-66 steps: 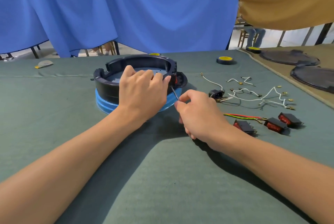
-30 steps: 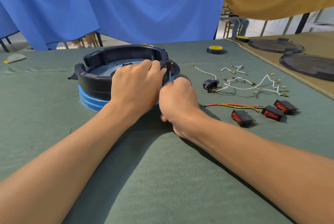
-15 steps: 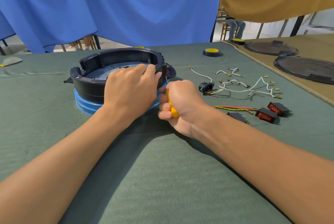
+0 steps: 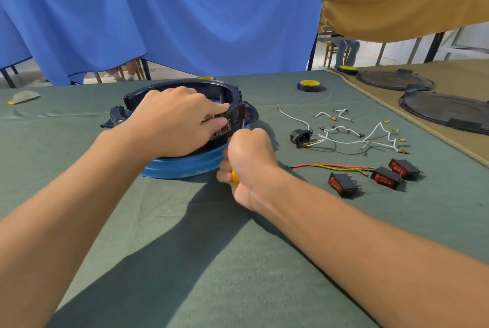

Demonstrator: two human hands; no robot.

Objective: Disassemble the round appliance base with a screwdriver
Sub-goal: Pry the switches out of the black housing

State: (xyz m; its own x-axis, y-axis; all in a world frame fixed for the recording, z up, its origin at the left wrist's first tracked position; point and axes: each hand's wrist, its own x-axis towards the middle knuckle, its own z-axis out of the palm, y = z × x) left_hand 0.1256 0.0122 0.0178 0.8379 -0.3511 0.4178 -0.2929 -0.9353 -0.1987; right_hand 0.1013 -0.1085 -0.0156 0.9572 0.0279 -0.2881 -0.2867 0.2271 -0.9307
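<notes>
The left hand (image 4: 174,126) grips the black ring housing (image 4: 235,105); the right hand (image 4: 248,161) clenches a yellow-handled screwdriver (image 4: 235,175), its tip hidden.

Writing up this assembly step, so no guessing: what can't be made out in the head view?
1. Head view, yellow-handled screwdriver: handle mostly buried in the gripping right hand; where its tip lands is too small to tell.
2. Head view, label on the black round plastic housing: print too small, partly under the left hand gripping the rim.
3. Housing's inside: mostly behind that hand.
</notes>
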